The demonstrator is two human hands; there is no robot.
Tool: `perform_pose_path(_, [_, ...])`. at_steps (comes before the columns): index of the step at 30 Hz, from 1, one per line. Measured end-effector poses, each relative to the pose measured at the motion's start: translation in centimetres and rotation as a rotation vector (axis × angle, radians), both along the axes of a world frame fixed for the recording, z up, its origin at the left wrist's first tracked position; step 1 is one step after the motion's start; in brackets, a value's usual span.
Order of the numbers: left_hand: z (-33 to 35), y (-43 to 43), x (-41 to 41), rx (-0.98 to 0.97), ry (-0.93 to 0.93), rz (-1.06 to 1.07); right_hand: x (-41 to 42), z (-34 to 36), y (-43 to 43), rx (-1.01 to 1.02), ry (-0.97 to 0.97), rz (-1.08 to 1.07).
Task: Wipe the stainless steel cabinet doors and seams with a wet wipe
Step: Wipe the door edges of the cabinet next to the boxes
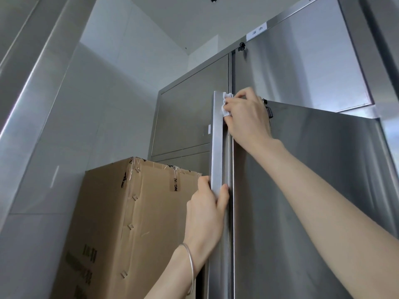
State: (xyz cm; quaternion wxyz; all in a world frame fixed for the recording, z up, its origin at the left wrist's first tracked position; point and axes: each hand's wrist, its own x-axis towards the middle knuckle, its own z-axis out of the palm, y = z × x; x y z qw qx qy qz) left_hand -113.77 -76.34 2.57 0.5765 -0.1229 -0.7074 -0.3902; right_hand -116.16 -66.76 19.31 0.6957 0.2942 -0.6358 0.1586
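Observation:
A tall stainless steel cabinet fills the right half of the head view. Its lower left door stands swung open, showing me its narrow edge [219, 147]. The lower right door [313, 190] is closed beside it. My right hand [248, 117] pinches a crumpled white wet wipe [226, 104] against the top of that open door's edge, by the seam. Lower down, my left hand [207, 212] grips the same edge, thumb on the left face and fingers round the right. A silver bangle sits on my left wrist.
A large taped cardboard box [133, 223] stands to the left of the cabinet, close behind my left hand. The upper doors [302, 67] carry a small white label [257, 32] and a latch [242, 46]. White tiled walls and a steel frame run along the left.

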Motion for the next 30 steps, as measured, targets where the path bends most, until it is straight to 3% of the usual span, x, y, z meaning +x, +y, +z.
perform_pose_path(5, [0.2, 0.0, -0.4, 0.013, -0.012, 0.024, 0.4, -5.8, 0.6, 0.076, 0.063, 0.038])
perform_pose_path(12, [-0.1, -0.2, -0.8, 0.019, 0.019, 0.032, 0.6, -3.7, -0.2, -0.041, -0.082, 0.060])
perform_pose_path(17, [-1.1, -0.6, -0.8, 0.010, -0.020, 0.002, 0.7, -8.7, 1.5, 0.182, -0.156, 0.008])
perform_pose_path(20, [-4.4, -1.4, -0.8, -0.009, -0.079, -0.034, 1.6, -8.6, 2.4, 0.200, -0.191, -0.053])
perform_pose_path(23, [-7.2, -2.0, -0.8, -0.008, -0.111, -0.051, 2.8, -9.1, 3.7, 0.124, -0.079, 0.055])
perform_pose_path(26, [-7.7, -1.8, -0.6, -0.010, -0.094, -0.032, 3.1, -10.4, 3.6, 0.028, 0.174, 0.248])
perform_pose_path(30, [-7.8, -1.5, -0.3, -0.036, -0.060, -0.002, 1.6, -12.1, 0.9, 0.283, 0.188, 0.271])
